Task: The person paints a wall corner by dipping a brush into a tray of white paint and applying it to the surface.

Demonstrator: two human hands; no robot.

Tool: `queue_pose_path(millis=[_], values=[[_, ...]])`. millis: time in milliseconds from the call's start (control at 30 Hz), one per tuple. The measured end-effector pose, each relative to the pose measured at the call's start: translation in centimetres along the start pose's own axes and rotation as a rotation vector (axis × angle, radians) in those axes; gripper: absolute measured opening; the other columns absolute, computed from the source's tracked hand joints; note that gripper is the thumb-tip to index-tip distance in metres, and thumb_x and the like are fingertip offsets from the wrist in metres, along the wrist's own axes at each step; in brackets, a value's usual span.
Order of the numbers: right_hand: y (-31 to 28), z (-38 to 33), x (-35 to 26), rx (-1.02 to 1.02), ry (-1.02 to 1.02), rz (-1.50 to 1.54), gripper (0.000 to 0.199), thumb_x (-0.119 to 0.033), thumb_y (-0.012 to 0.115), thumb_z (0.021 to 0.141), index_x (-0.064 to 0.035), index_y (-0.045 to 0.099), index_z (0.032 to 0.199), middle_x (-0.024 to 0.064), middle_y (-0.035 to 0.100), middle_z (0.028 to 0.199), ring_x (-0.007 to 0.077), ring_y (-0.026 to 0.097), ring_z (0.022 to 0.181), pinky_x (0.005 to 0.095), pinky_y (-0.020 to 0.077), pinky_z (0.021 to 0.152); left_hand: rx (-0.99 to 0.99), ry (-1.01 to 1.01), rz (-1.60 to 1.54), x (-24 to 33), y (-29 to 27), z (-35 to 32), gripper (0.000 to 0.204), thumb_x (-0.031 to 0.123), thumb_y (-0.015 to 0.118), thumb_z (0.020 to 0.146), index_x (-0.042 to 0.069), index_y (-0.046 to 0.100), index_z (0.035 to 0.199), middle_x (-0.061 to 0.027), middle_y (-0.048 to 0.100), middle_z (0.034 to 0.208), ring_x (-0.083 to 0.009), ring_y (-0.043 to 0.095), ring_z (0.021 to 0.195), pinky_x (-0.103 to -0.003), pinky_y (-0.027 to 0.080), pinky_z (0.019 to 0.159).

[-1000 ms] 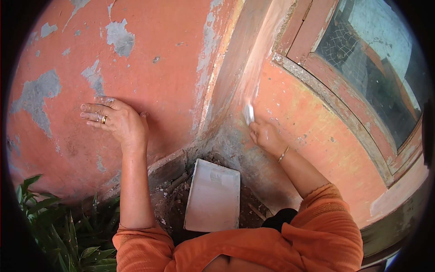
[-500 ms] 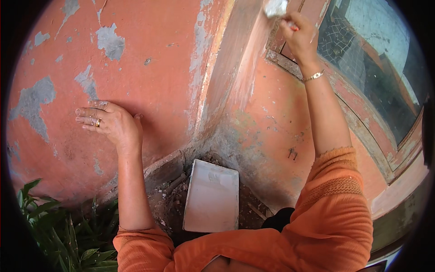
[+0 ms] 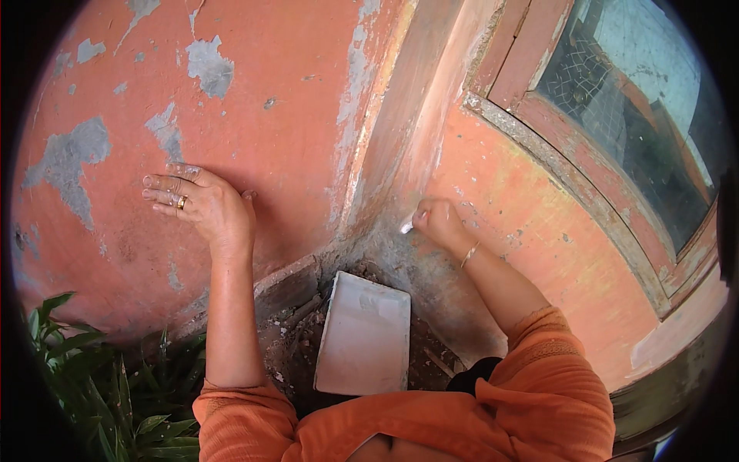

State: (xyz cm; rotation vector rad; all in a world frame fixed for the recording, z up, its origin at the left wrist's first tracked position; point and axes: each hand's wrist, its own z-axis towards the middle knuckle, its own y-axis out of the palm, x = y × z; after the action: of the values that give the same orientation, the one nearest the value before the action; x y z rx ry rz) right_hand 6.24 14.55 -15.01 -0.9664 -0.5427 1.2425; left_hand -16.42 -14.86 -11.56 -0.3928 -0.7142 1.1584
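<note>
Two orange-pink walls here, one left [image 3: 292, 115] and one right [image 3: 539, 239], meeting in a grimy corner, with one wood-framed window [image 3: 639, 131] up on the right. Left wall's got several grey patches [image 3: 212, 69] where the paint's gone; too many little flecks to count. Then one pale tray [image 3: 377, 291] tilted in the corner over dirt and rubble, plus one clump of leaves [image 3: 131, 393] at lower left.

So, two hands. Right hand [image 3: 443, 223] is clenched around one white tool [image 3: 406, 228]; just a bit of it pokes out of the fist on the corner side, low on the wall. Can't tell if it's touching. Tray sits below and left of that fist, well apart, between the two forearms.

Left hand [image 3: 219, 208] is loose, laid against the left wall, fingers pointing left, one gold ring. Left forearm comes nearly straight up; the right one slants up and inward, one bracelet on the wrist.
</note>
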Motion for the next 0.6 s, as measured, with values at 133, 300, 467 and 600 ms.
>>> queue_pose_path(millis=[133, 300, 467, 600], values=[[-4.5, 5.7, 1.1, 0.006, 0.238, 0.177, 0.017, -0.015, 0.066, 0.076, 0.0008, 0.063, 0.070, 0.0136, 0.060, 0.059, 0.0211, 0.062, 0.056, 0.0340, 0.0495, 0.053, -0.020, 0.000, -0.027, 0.6, -0.3, -0.1, 0.121, 0.034, 0.084, 0.063, -0.023, 0.006, 0.135, -0.0515, 0.004, 0.137, -0.0663, 0.007, 0.129, -0.067, 0.012, 0.106], [-17.3, 14.3, -5.0, 0.382, 0.104, 0.183, 0.021, -0.020, 0.070, 0.077, 0.0003, 0.067, 0.074, 0.0128, 0.062, 0.057, 0.0206, 0.062, 0.052, 0.0335, 0.0502, 0.053, 0.003, -0.023, -0.004, -0.4, -0.5, -0.2, 0.115, 0.032, 0.083, 0.064, -0.024, 0.011, 0.134, -0.0518, 0.006, 0.137, -0.0664, 0.008, 0.129, -0.068, 0.012, 0.105], [-26.6, 20.3, -7.9, 0.688, -0.079, 0.101, 0.025, -0.025, 0.072, 0.079, -0.0010, 0.069, 0.082, 0.0111, 0.066, 0.064, 0.0225, 0.064, 0.056, 0.0339, 0.0500, 0.054, 0.008, -0.034, -0.028, 0.2, -0.9, -0.1, 0.108, 0.026, 0.081, 0.065, -0.024, 0.014, 0.133, -0.0519, 0.007, 0.136, -0.0669, 0.008, 0.128, -0.068, 0.011, 0.105], [-28.0, 22.5, -8.6, 0.898, -0.415, -0.459, 0.029, -0.027, 0.070, 0.082, -0.0006, 0.067, 0.092, 0.0165, 0.066, 0.088, 0.0309, 0.065, 0.079, 0.0371, 0.0501, 0.070, 0.031, -0.029, 0.008, 0.0, 0.4, 0.1, 0.091, 0.018, 0.072, 0.071, -0.025, 0.018, 0.132, -0.0521, 0.008, 0.136, -0.0671, 0.009, 0.128, -0.069, 0.010, 0.105]])
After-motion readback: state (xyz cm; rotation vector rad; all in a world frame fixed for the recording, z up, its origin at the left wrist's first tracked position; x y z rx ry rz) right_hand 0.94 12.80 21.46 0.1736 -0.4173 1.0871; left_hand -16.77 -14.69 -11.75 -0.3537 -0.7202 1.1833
